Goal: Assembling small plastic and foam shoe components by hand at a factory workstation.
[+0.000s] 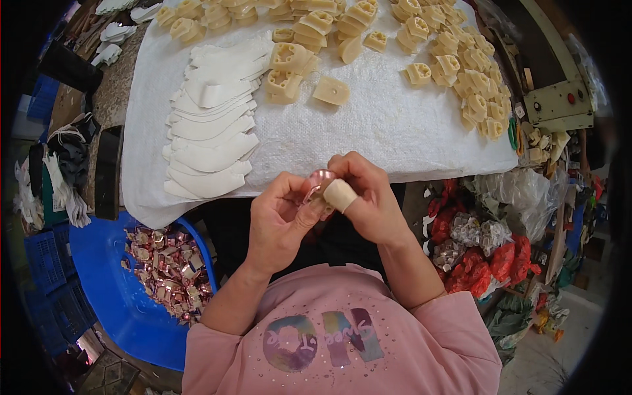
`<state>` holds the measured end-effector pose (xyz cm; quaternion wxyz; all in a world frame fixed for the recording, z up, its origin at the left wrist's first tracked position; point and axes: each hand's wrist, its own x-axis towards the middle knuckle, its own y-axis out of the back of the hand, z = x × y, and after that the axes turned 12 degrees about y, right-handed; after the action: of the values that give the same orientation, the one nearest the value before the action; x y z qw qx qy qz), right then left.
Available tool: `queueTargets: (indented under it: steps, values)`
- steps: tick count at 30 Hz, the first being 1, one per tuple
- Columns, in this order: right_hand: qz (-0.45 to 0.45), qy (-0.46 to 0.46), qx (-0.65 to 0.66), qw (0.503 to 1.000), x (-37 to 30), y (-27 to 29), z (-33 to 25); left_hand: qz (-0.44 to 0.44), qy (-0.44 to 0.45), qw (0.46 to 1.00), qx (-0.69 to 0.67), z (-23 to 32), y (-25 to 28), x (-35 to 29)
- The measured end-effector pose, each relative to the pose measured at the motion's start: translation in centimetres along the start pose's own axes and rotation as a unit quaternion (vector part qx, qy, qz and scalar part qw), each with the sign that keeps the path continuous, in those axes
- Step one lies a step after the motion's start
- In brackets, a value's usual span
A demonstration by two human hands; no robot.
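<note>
Now left fingers [293, 184] and right fingers [353, 166] pinch a glossy, curved metallic-pink piece [321, 176] near the white woven-cloth-covered tabletop [382, 125].

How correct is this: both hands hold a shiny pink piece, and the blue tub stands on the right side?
One point is wrong: the blue tub stands on the left side, as the head view shows. The left hand and right hand do hold a shiny pink piece.
</note>
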<state>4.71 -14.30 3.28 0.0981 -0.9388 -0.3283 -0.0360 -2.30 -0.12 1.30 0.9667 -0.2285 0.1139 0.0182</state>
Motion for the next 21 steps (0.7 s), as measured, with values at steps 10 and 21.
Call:
queueTargets:
  steps: [10, 21]
  values:
    - [-0.074, 0.066, -0.152, 0.983, 2.6, -1.3, 1.7, 0.165, -0.087, 0.967, 0.175, 2.1, 3.9, -2.8]
    - [-0.072, 0.209, -0.376, 0.900, 9.6, -3.7, 2.2, 0.605, -0.027, 0.611, 0.510, -0.1, 17.0, -14.4]
